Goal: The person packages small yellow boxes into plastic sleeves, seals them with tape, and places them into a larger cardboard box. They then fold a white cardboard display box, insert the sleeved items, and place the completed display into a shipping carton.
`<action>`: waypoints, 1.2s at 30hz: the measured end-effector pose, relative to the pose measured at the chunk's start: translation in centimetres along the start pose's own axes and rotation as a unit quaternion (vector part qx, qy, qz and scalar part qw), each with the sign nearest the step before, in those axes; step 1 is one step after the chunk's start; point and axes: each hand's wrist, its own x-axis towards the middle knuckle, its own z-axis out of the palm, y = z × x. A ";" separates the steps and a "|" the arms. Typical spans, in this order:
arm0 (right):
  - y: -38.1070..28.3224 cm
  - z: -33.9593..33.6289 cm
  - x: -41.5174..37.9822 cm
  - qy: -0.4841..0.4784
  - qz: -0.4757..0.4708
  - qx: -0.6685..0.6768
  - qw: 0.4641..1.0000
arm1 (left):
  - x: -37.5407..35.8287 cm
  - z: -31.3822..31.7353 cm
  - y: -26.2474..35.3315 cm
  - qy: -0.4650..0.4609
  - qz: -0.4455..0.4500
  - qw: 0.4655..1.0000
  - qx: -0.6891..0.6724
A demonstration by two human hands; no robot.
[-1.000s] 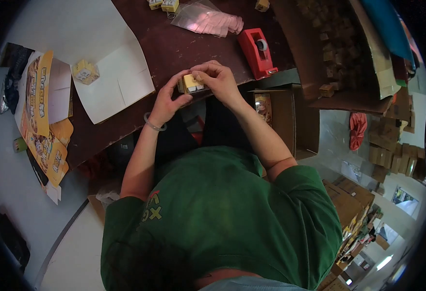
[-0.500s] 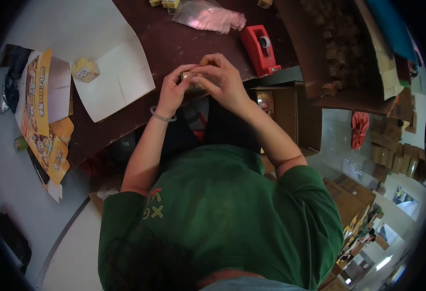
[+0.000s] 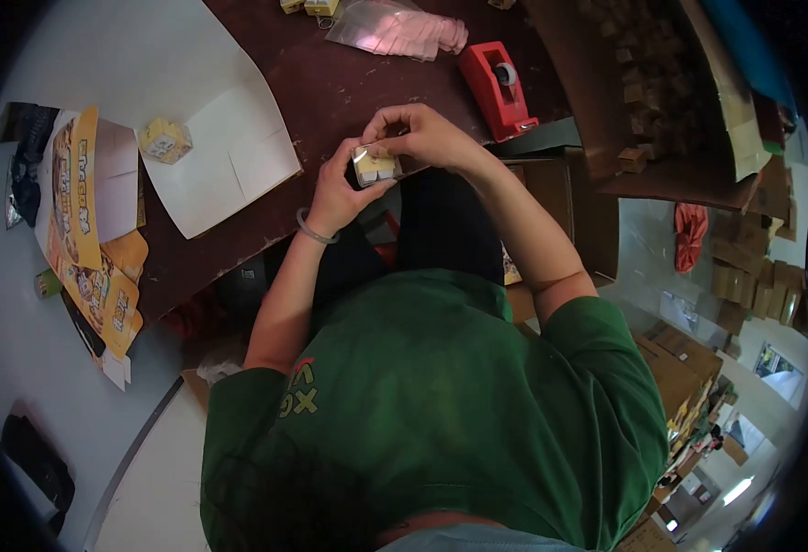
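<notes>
Head camera: one small yellow-and-white box [image 3: 378,169], held above the near edge of a dark red-brown table [image 3: 349,87], its far side and underside hidden by fingers. Left hand [image 3: 338,191], pale bracelet [image 3: 316,230] at the wrist: grasping the box, thumb along the near side, fingers on the left. Right hand [image 3: 433,138]: fingers bent, tips at the box's far top – whether they grip or merely touch, cannot tell. A bright glint on the box's left corner, film or reflection unclear. To the right, one red tape dispenser [image 3: 498,90]; farther off, one clear bag [image 3: 395,29] with pinkish contents, hard to identify. At the far edge, yellow pieces [image 3: 319,7], cut off by the frame. To the left, one white card tray [image 3: 249,166], holding a patterned cube [image 3: 165,141]. Far right, one large carton [image 3: 750,138] of small boxes [image 3: 632,160] – the deeper ones lost in shadow.
</notes>
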 end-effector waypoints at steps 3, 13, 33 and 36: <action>0.8 0.2 -0.4 0.023 -0.038 -0.022 0.999 | -0.1 0.1 -0.2 -0.005 -0.015 1.000 -0.002; -1.4 3.9 -3.6 0.272 -0.137 -0.352 0.885 | -0.5 4.1 0.7 0.217 0.016 0.975 0.055; 6.2 -11.5 -10.8 0.398 -0.123 -0.164 0.894 | 10.9 5.3 3.3 -0.158 0.032 0.985 0.065; 6.6 -13.1 -10.0 0.342 -0.115 -0.096 0.928 | 12.2 9.7 2.5 -0.156 0.101 0.982 -0.044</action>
